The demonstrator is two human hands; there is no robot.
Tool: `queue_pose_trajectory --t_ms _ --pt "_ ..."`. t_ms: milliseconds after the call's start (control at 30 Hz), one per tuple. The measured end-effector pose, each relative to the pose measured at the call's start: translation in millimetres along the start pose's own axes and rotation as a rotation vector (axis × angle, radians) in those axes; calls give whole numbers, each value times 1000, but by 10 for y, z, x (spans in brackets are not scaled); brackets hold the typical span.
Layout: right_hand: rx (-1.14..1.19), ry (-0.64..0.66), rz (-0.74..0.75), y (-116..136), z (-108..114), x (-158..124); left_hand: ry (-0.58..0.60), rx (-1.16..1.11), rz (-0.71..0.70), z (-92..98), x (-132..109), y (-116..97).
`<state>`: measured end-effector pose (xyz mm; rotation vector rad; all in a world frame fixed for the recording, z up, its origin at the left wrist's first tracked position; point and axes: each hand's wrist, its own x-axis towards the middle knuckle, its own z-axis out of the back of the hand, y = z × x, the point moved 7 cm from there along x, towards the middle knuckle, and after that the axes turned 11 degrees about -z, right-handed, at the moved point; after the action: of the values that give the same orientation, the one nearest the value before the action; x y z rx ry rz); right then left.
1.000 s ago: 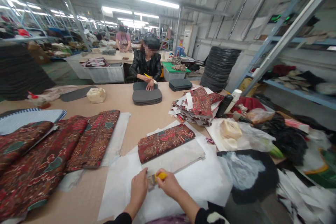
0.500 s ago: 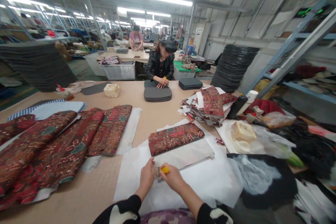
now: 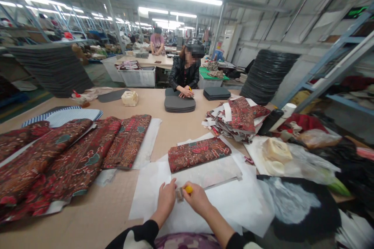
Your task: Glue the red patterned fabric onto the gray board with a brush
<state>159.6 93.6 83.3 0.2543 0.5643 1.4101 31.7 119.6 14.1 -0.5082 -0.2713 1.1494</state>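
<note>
My right hand [image 3: 196,198] is closed around a yellow-handled brush [image 3: 188,189], with its blurred brownish head pointing left and down. To the left of that head is my left hand [image 3: 167,198], its fingers loosely bent and apart, with nothing visible in them. Both hands are over white sheets [image 3: 204,210] on the table. Just beyond them lies a folded piece of red-brown patterned fabric [image 3: 198,154], on a pale, stiff-looking strip [image 3: 210,173].
More patterned fabric [image 3: 99,151] spreads across the left. A pile of fabric pieces [image 3: 239,118] stands at the right, near a black bottle [image 3: 270,121] and plastic bags [image 3: 309,163]. Across the table, a co-worker [image 3: 187,70] leans over dark grey pads [image 3: 179,105].
My left hand has moved off the brush head, leaving a small gap. The brush has shifted slightly right with my right hand. The camera view has turned a little left.
</note>
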Motion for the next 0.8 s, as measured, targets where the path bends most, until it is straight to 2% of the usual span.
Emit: queue_pose_trajectory --t_ms 100,200,267,333,400,433,500,600,633,700,767,800 --pt "-54 -4 -42 -25 -28 34 9 58 -47 -23 -12 -36" --pt "33 -26 -40 -127 14 96 20 154 -91 -48 -15 -68" --pt "127 3 -60 -324 94 156 26 220 -122 -50 -15 -107" --pt "128 -18 -179 -642 249 206 50 267 -151 -47 -14 -162" --pt "57 -128 -308 -912 446 200 84 305 -172 -39 -10 -227" --pt "31 -190 -332 -968 515 177 100 325 -180 -34 -5 -261" --pt "82 -246 -268 -903 506 124 119 365 -191 -22 11 -317" --pt "330 -124 -61 -677 253 111 150 410 -226 -34 45 -369" --pt "395 -82 -51 -698 204 135 167 419 -248 -49 55 -381" --pt "444 -105 -207 -1020 287 212 200 430 -287 -79 70 -393" --pt "415 -241 -473 -1570 595 223 221 437 -307 -94 81 -398" --pt "387 -305 -561 -1811 774 199 225 438 -309 -93 86 -401"
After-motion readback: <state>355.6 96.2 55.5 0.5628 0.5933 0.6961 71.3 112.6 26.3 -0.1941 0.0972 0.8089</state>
